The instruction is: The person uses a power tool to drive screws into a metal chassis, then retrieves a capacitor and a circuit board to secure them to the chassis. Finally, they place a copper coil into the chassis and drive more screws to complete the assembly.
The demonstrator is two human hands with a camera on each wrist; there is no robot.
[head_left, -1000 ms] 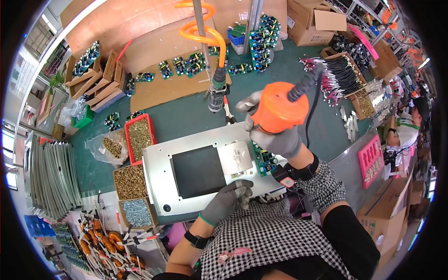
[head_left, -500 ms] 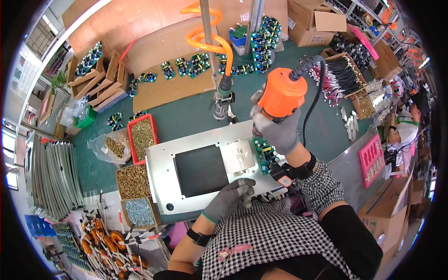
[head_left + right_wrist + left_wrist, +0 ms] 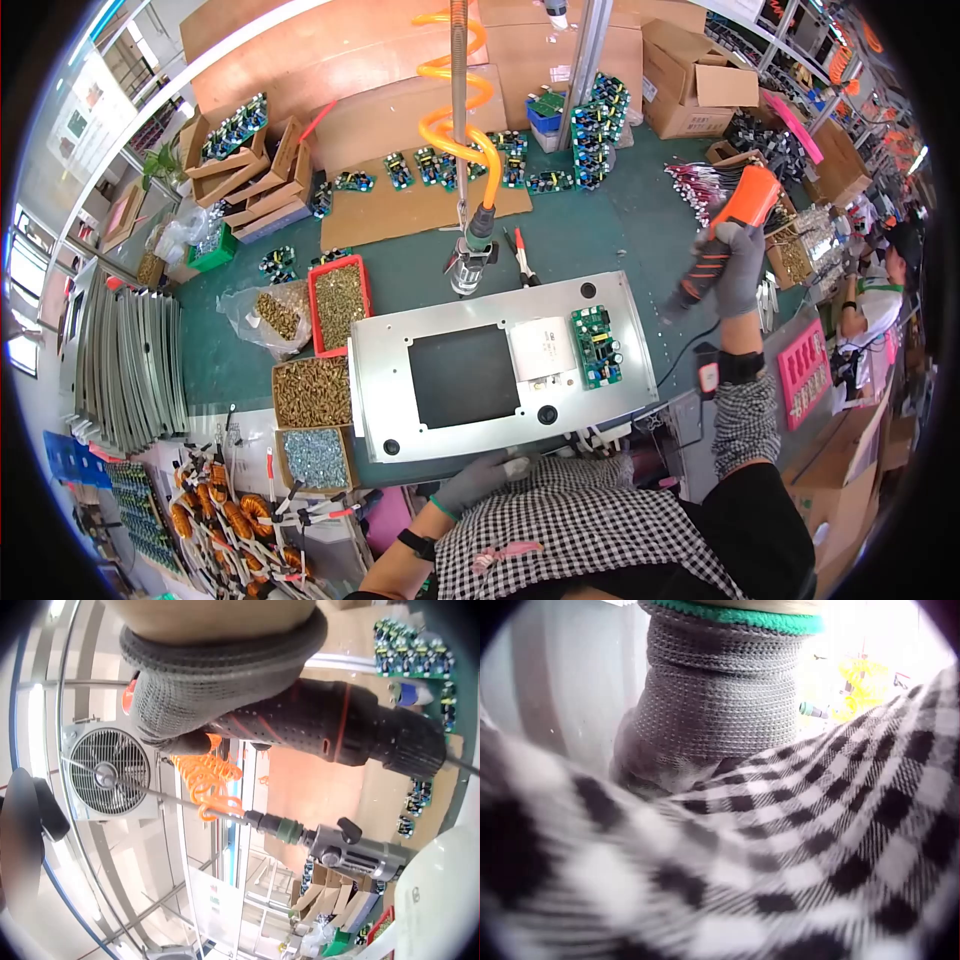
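Observation:
My gloved right hand (image 3: pixel 738 268) grips an orange-and-black power screwdriver (image 3: pixel 750 197) off the right end of a silver metal panel (image 3: pixel 380 350). In the right wrist view the screwdriver's black body (image 3: pixel 315 720) passes under the glove, a thin bit in its chuck. On the panel lie a green circuit board (image 3: pixel 597 346), a white block-shaped part (image 3: pixel 543 349) and a black square sheet (image 3: pixel 465 375). My gloved left hand (image 3: pixel 480 484) rests by the checkered apron (image 3: pixel 560 515), below the panel's front edge, holding nothing visible. Apron cloth hides its fingers in the left wrist view.
A pneumatic driver (image 3: pixel 468 262) hangs on an orange coiled hose (image 3: pixel 450 125) behind the panel. Left of it stand a red bin of fasteners (image 3: pixel 340 303) and boxes of screws (image 3: pixel 312 392). A black cable (image 3: pixel 682 358) trails at the right. Circuit boards line the back.
My right hand has carried the screwdriver from above the panel's right end out to the right, tilting it. My left hand has drawn back from the panel's front edge to the apron.

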